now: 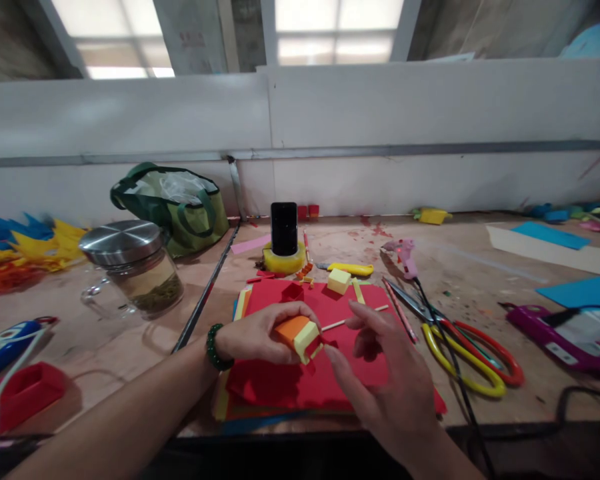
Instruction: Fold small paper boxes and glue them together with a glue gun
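Observation:
My left hand, wearing a dark green bead bracelet, is closed around a small orange and yellow foam or paper box. A narrow red piece shows at the box's right end. Just to the right of it, my right hand has its thumb and forefinger apart, with nothing visible between them. A thin pale stick passes behind the right fingers; whether they touch it I cannot tell. Both hands are over a stack of red sheets. A pale yellow block sits at the stack's far edge.
Right of the stack lie large scissors, a pink glue gun with a black cord and a purple tool. Beyond are a yellow cutter and an upright phone. Leftward stand a glass mug and a green bag.

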A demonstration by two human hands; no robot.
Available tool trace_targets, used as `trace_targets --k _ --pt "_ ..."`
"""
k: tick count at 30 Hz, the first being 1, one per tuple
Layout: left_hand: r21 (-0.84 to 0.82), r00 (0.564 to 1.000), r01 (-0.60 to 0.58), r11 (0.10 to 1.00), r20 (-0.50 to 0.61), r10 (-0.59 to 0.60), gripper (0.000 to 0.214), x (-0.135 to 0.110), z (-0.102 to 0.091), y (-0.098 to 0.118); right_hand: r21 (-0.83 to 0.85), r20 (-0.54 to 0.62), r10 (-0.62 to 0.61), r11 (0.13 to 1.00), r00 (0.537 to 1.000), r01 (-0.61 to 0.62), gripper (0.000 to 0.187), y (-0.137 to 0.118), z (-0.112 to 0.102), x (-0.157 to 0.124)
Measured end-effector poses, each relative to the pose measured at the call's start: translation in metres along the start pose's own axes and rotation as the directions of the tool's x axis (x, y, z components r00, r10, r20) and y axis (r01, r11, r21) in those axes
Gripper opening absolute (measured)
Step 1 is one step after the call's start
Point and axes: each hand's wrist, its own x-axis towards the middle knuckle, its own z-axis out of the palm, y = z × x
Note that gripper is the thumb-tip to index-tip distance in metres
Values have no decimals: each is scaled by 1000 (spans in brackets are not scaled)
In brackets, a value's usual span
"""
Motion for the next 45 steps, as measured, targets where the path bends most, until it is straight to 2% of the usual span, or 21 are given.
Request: trace_targets --k 4,9,11,12,15,17,19,22,24,26,28,31,34,37,41,43,45 --pt "-54 1000 6 999 7 -6 47 0 0 0 -30 -19 -47 998 999 46 43 0 0 0" --pt "-39 1000 15 999 27 -14 46 1 0 1 -120 -1 -8 993 1000 8 52 4 10 -1" --pt "-23 999 4 1000 33 -4 45 0 0 1 -91 -6 -2 996 1000 1 56 3 6 -2" --pt "-19 999 -2 1000 34 3 46 0 -1 1 -56 -22 -11 998 1000 10 53 2 2 -4" --pt "-7 1000 -16 1000 15 16 52 0 -3 -1 5 -88 -84 996 993 84 26 0 -15 -8" --pt "40 1000 -23 999 -3 23 57 0 -4 -2 9 -117 -67 998 991 68 21 0 -24 -7" --pt "150 998 -50 987 -25 54 63 0 -5 -2 15 -87 6 1000 996 -5 27 0 -29 0" --pt "343 991 -101 934 -50 125 70 1 -6 -2 0 95 60 998 994 -60 22 -2 -29 20" --pt "402 987 -117 908 -54 151 65 1 -7 -2 -12 234 76 997 969 -76 19 -3 -26 31" --pt "375 987 -125 919 -46 153 54 1 -8 -2 14 338 107 993 935 -119 20 -5 -22 37" --pt "282 989 -128 951 -29 142 47 1 -10 -1 46 400 139 984 906 -171 21 -5 -19 40" --pt "83 992 -129 988 -5 130 50 2 -16 1 149 448 176 952 877 -268 24 -1 -14 44" --pt "-97 986 -163 982 -49 159 59 2 -24 2 327 482 205 860 852 -392 30 5 -8 55" --pt "-197 986 -160 967 -73 148 56 2 -32 2 383 555 249 771 794 -510 35 11 1 68" --pt "-227 991 -127 965 -63 116 55 1 -38 2 366 679 272 680 682 -636 43 13 14 75" --pt "-206 990 -135 969 -70 123 57 0 -39 1 388 720 237 642 652 -661 48 12 20 75" --pt "-175 987 -154 972 -73 143 56 0 -39 1 423 738 198 608 645 -671 52 9 26 74"
